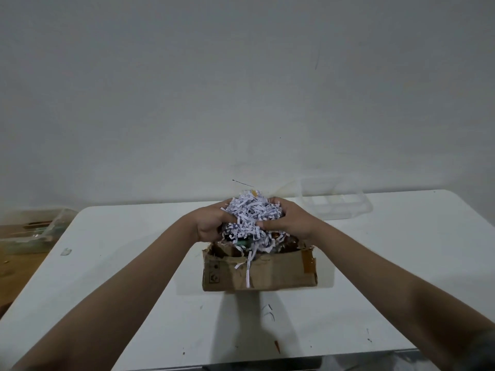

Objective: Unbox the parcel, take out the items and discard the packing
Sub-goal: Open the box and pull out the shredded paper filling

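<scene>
Your left hand [211, 223] and right hand [288, 222] clamp one wad of shredded paper [251, 215] above the open cardboard box [257, 271] at table centre. Risk: trailing strips snag and drag out contents, or scatter. Box holds more shreds, something greenish, unclear. Clear tub [334, 202] far right: contents unreadable.
</scene>
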The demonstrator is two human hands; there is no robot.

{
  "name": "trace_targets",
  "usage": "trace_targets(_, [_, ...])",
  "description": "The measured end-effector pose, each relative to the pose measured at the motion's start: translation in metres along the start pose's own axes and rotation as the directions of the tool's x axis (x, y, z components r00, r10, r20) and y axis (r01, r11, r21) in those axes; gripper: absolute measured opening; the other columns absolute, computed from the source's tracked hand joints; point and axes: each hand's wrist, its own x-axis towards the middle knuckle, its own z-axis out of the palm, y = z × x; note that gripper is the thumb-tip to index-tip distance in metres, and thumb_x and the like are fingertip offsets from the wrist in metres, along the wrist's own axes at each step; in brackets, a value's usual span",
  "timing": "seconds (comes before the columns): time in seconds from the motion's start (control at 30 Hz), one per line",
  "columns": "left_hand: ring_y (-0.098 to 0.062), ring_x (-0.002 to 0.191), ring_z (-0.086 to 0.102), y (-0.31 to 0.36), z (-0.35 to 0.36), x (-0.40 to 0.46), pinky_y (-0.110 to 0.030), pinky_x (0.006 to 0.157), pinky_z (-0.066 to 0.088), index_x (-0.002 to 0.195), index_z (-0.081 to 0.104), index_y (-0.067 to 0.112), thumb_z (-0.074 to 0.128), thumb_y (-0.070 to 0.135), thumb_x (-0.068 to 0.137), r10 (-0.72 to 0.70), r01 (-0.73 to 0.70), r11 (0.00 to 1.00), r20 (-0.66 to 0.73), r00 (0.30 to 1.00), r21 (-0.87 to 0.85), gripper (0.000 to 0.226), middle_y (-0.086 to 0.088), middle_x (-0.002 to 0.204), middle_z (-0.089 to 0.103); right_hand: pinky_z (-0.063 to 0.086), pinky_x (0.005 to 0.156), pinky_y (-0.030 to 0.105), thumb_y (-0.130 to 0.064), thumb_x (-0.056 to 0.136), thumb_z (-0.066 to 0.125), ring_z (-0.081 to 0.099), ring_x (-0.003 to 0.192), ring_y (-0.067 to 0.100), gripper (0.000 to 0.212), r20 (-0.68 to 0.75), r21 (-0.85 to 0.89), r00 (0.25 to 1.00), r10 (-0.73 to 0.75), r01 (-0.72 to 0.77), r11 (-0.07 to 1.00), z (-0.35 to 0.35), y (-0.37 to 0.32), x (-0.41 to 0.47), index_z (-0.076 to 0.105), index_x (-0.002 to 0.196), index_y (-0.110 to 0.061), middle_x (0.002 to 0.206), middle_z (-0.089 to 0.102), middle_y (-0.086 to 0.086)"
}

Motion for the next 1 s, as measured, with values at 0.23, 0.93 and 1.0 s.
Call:
trace_targets(0.23, [-0.033, 0.102, 0.062, 0.03, 0.01, 0.019, -0.042, 0.08, 0.056, 0.136, 0.04, 0.013, 0.044, -0.012, 0.086, 0.053, -0.054, 0.998, 0.04, 0.998, 0.042, 0.056, -0.02, 0.128, 0.055, 0.048, 0.1, 0.044, -0.035, 0.063, 0.087, 0.057, 0.116, 0.026, 0.077, -0.025, 0.01, 0.999, -0.044, 0.045, 0.999, -0.034, -0.024, -0.002, 0.05, 0.128, -0.017, 0.128, 0.058, 0.006])
trace_targets(0.93, [-0.021, 0.105, 0.059, -0.041, 0.227, 0.178, -0.031, 0.083, 0.051, 0.115, 0.049, 0.017, 0.057, -0.015, 0.073, 0.153, -0.154, 0.951, 0.027, 0.988, 0.269, 0.053, -0.007, 0.114, 0.061, 0.051, 0.056, 0.017, -0.006, 0.073, 0.079, 0.068, 0.069, 0.002, 0.034, -0.13, -0.015, 0.983, 0.131, -0.134, 0.991, -0.222, 0.107, -0.116, 0.058, 0.098, -0.014, 0.088, 0.069, 0.001])
trace_targets(1.0, [-0.016, 0.11, 0.057, -0.054, 0.231, 0.183, -0.031, 0.09, 0.05, 0.121, 0.045, 0.018, 0.061, -0.007, 0.075, 0.178, -0.153, 0.897, -0.021, 0.984, 0.415, 0.055, -0.004, 0.12, 0.058, 0.056, 0.066, 0.023, -0.007, 0.071, 0.081, 0.068, 0.077, 0.005, 0.036, -0.14, -0.064, 0.981, 0.132, -0.142, 0.988, -0.223, 0.122, -0.115, 0.058, 0.097, -0.015, 0.093, 0.069, 0.001])
